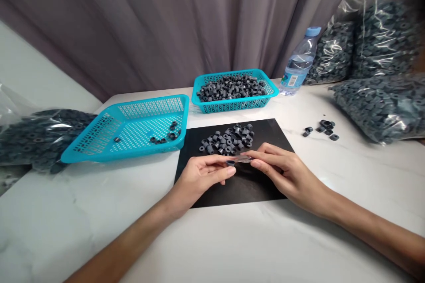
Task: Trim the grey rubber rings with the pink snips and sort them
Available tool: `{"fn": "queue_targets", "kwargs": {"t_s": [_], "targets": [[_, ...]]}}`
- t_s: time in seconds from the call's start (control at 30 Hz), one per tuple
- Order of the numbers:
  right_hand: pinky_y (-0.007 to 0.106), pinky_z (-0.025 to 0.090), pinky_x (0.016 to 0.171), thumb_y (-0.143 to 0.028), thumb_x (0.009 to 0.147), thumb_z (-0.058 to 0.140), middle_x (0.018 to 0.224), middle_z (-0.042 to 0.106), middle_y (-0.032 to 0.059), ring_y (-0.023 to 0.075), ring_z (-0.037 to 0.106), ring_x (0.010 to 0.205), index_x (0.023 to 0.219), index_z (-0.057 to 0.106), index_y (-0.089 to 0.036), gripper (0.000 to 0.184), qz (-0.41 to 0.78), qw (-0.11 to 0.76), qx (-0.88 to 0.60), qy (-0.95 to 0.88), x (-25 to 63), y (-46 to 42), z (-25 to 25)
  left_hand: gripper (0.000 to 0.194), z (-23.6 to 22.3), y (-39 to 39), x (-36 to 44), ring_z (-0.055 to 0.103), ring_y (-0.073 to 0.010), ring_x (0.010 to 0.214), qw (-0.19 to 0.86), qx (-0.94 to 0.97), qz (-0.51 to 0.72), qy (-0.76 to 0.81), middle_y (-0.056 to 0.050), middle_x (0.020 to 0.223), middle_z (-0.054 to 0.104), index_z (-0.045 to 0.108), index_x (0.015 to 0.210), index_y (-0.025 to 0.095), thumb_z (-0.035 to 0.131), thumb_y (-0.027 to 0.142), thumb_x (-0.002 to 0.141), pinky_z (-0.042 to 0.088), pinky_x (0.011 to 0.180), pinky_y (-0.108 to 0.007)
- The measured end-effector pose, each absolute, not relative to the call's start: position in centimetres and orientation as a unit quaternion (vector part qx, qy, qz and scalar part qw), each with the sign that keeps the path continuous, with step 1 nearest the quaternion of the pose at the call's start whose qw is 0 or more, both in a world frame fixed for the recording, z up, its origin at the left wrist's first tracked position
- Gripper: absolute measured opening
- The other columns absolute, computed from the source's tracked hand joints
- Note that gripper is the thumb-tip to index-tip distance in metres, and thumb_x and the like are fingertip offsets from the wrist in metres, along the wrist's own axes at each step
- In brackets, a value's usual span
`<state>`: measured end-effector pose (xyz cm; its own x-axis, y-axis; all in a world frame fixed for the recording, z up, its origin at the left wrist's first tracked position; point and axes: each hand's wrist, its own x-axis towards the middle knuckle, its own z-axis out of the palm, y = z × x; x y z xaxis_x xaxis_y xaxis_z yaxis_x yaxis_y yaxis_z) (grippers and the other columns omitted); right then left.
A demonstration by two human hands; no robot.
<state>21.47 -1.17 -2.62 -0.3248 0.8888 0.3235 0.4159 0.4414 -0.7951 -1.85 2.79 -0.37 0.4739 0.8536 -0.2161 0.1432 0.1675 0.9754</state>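
Observation:
Above the black mat (212,194), my left hand (202,172) pinches a small dark grey rubber-like ring (230,163) between thumb and fingertips. My right hand (282,166) is closed on a small shiny metal tool (244,158), its narrow end pointing left against or very near the ring. Fingers cover much of the tool, so its exact kind cannot be made out. Just beyond both hands, a pile of similar grey rings (227,140) lies loose on the mat.
A blue basket (89,143) at left holds several rings; another blue basket (232,107) behind the mat is full of them. Loose rings (322,128) lie at right. Around stand a water bottle (297,68) and plastic bags of rings (381,106) (43,137). A curtain (166,26) hangs behind.

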Motion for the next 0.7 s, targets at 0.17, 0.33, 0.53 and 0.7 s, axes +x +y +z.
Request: {"fn": "queue_targets", "kwargs": {"t_s": [0.17,0.33,0.53,0.7], "targets": [[0.028,0.047,0.073,-0.028,0.107,0.046,0.093,0.06,0.0039,0.0153,0.057,0.081,0.128,0.069,-0.025,0.031,0.309,0.386,-0.424,-0.759,21.55,-1.17,-2.69,0.03,-0.53,2.55,-1.7,0.061,-0.0144,0.077,0.625,0.58,0.295,0.432,-0.005,0.086,0.075,0.081,0.107,0.017,0.083,0.029,0.079,0.052,0.068,-0.023],[0.03,0.049,0.071,-0.029,0.107,0.046,0.091,0.06,0.0049,0.0166,0.058,0.079,0.127,0.069,-0.024,0.032,0.287,0.379,-0.426,-0.769,21.56,-1.23,-2.66,0.033,-0.77,2.52,-1.75,0.061,-0.0148,0.077,0.615,0.594,0.292,0.429,-0.004,0.085,0.073,0.08,0.112,0.018,0.082,0.028,0.081,0.054,0.072,-0.025],[0.03,0.05,0.07,-0.03,0.107,0.045,0.091,0.06,0.0058,0.0171,0.059,0.078,0.126,0.069,-0.022,0.031,0.26,0.378,-0.429,-0.778,21.54,-1.35,-2.78,0.032,-0.94,2.61,-1.83,0.063,-0.017,0.083,0.6,0.61,0.304,0.418,-0.006,0.096,0.072,0.08,0.114,0.02,0.08,0.029,0.082,0.056,0.077,-0.028],[0.029,0.049,0.07,-0.027,0.106,0.047,0.092,0.059,0.0052,0.0163,0.059,0.078,0.124,0.069,-0.022,0.029,0.253,0.383,-0.425,-0.78,21.51,-1.36,-2.76,0.031,-1.23,2.62,-1.87,0.065,-0.0172,0.089,0.599,0.613,0.308,0.413,-0.005,0.1,0.072,0.08,0.113,0.023,0.08,0.029,0.083,0.056,0.086,-0.029]]}}
